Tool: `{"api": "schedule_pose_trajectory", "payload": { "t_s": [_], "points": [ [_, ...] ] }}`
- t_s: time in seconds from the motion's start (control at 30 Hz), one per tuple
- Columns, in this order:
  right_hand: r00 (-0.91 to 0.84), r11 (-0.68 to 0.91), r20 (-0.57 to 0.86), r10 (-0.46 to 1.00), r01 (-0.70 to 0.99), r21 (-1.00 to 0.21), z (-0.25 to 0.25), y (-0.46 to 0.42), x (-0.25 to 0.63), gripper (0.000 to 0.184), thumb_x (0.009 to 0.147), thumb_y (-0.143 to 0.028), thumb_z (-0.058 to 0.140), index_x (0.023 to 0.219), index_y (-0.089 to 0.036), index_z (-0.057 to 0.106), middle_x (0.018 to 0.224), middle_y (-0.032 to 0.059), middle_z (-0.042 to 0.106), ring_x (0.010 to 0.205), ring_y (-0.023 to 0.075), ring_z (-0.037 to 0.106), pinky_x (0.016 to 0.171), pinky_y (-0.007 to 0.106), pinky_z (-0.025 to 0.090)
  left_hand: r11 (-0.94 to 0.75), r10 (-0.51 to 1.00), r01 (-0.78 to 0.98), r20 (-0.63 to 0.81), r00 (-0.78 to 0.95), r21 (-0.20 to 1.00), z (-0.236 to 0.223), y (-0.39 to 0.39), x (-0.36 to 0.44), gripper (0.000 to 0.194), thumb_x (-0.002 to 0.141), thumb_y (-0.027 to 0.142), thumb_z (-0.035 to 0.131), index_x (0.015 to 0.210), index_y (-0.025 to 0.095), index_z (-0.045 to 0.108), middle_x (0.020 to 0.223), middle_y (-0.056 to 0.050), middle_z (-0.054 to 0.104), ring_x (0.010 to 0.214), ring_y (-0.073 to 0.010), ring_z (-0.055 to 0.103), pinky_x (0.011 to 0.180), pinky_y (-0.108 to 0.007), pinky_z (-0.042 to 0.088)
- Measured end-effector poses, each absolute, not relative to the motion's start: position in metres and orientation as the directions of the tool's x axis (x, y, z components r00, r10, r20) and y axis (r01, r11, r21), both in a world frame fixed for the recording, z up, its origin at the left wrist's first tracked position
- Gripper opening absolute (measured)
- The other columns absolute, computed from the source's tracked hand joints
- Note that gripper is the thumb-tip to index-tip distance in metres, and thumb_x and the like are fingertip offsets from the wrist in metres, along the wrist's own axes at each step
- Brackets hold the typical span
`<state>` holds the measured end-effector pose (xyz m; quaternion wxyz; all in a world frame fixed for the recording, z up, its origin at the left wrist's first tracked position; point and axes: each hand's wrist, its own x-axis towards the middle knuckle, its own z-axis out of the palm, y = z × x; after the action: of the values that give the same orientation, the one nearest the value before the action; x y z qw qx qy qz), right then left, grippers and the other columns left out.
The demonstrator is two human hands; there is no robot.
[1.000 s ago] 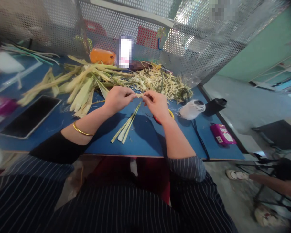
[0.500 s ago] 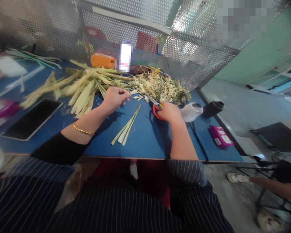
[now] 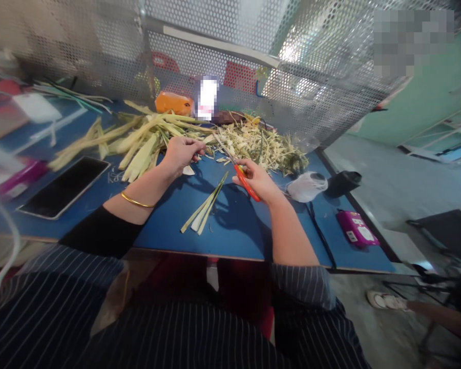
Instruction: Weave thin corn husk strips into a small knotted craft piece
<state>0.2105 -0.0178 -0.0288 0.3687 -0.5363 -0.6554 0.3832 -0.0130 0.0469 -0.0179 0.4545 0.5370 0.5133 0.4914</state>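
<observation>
My left hand (image 3: 182,156) is closed in a pinch above the blue table, with a pale strip of dried husk (image 3: 189,170) showing beneath its palm. My right hand (image 3: 256,180) is wrapped round a pair of scissors (image 3: 247,184) with red-orange handles. Their blades point up and left, toward the fingers of my left hand. Several narrow husk strips (image 3: 202,207) lie fanned out on the table between my forearms. Behind my left hand spreads a heap of long pale husks (image 3: 144,146). Past the scissors is a pile of small cut scraps (image 3: 267,146).
A dark phone-like slab (image 3: 65,187) lies at left. On the right are a white thread spool (image 3: 307,187), a black spool (image 3: 343,183) and a purple packet (image 3: 357,228). An orange packet (image 3: 172,103) sits at the back before a perforated metal screen (image 3: 200,56).
My right hand has turned the scissors, and the blades have swung left toward my left hand. The pale strip shows more clearly beneath my left palm. The whole view has shifted slightly.
</observation>
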Motion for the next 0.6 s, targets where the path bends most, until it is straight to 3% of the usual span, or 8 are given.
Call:
{"api": "schedule_pose_trajectory", "payload": {
  "t_s": [0.13, 0.6],
  "points": [
    [-0.124, 0.176, 0.126, 0.984, 0.594, -0.785, -0.026, -0.018, 0.208, 0.048, 0.066, -0.045, 0.075, 0.105, -0.019, 0.063, 0.063, -0.0065, 0.043, 0.057, 0.0095, 0.038, 0.056, 0.026, 0.031, -0.064, 0.998, 0.099, 0.063, 0.016, 0.993, -0.019, 0.045, -0.011, 0.013, 0.075, 0.024, 0.067, 0.066, 0.016, 0.070, 0.066, -0.003, 0.067, 0.044, -0.0051, 0.045, 0.039, -0.019, 0.026],
    [-0.120, 0.171, 0.125, 0.985, 0.572, -0.802, -0.030, -0.019, 0.198, 0.049, 0.067, -0.052, 0.073, 0.102, -0.017, 0.068, 0.058, -0.0064, 0.045, 0.053, 0.0083, 0.035, 0.052, 0.023, 0.028, -0.081, 0.994, 0.135, 0.069, 0.090, 0.988, -0.028, 0.039, -0.004, 0.017, 0.072, 0.031, 0.069, 0.072, 0.014, 0.070, 0.070, -0.005, 0.068, 0.044, -0.0055, 0.046, 0.037, -0.018, 0.025]
  ]
}}
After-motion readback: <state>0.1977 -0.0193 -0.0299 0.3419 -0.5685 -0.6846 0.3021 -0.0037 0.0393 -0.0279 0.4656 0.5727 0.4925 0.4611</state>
